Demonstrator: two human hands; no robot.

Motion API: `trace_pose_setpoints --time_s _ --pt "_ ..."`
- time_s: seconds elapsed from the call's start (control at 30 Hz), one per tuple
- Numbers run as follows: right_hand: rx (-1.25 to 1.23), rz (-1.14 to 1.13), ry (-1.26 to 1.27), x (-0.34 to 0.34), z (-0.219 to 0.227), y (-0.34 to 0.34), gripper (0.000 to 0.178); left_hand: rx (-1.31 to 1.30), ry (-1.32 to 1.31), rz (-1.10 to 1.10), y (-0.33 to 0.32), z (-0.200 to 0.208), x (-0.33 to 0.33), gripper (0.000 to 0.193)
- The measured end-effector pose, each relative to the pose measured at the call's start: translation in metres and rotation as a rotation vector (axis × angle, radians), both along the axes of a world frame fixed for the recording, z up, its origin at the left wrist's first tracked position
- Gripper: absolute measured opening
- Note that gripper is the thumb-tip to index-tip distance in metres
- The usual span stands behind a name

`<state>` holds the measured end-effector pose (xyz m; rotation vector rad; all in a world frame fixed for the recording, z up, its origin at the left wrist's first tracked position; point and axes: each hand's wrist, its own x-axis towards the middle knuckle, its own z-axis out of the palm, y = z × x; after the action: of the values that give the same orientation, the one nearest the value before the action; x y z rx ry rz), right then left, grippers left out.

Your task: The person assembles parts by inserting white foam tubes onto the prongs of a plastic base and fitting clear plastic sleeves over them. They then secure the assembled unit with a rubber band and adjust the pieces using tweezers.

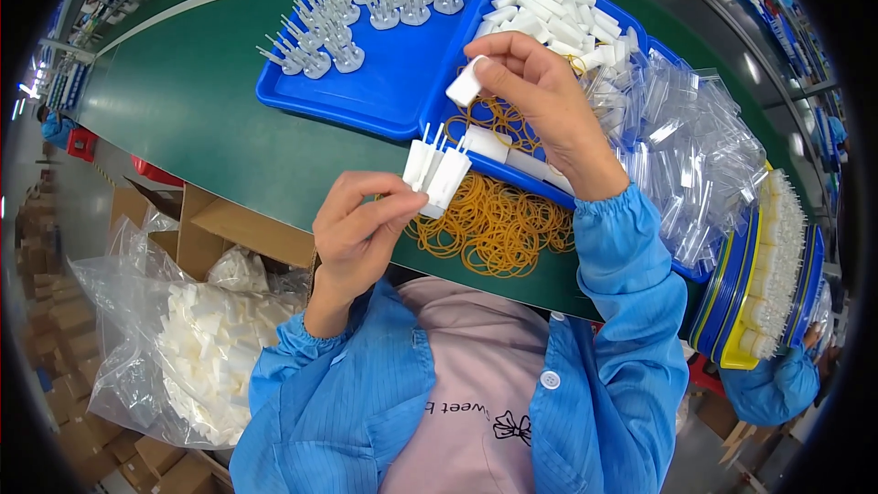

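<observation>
My left hand (361, 224) pinches a cluster of white foam-like blocks (448, 177) with thin pale prongs sticking up out of the top. My right hand (547, 96) holds a single white block (465, 83) between thumb and fingers, above and apart from that cluster. Below the cluster, on the green table, lies a heap of tan rubber bands (498, 236). More rubber bands (498, 119) and a few white blocks (488, 143) sit in the near part of the blue tray under my right hand.
A blue tray (366, 105) holds several pronged clear parts (347, 53). Beyond my right hand are piled white blocks (558, 14) and clear plastic sleeves (700, 146). Stacked trays (745, 297) stand far right. At left, a carton (242, 229) and a bag of white pieces (215, 348) sit beside the table.
</observation>
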<state>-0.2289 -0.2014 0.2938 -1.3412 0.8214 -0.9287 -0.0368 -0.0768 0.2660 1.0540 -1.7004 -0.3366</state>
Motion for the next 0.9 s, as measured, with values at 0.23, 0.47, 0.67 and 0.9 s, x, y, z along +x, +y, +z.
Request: trace_pose_setpoints --time_s 0.23,0.47,0.67,0.9 --pt "0.048 0.069 -0.042 0.006 0.005 0.01 0.024 -0.076 -0.077 -0.039 -0.005 0.005 -0.003 0.029" --pt "0.168 0.101 -0.168 0.007 0.005 0.015 0.026 -0.111 -0.104 -0.049 -0.005 0.006 -0.003 0.034" --pt "0.185 0.014 -0.244 0.008 0.007 0.013 0.024 -0.106 -0.096 -0.051 -0.006 0.006 -0.004 0.034" --pt "0.134 0.12 -0.201 0.011 0.014 0.028 0.019 -0.114 -0.106 -0.035 -0.005 0.009 -0.004 0.034"
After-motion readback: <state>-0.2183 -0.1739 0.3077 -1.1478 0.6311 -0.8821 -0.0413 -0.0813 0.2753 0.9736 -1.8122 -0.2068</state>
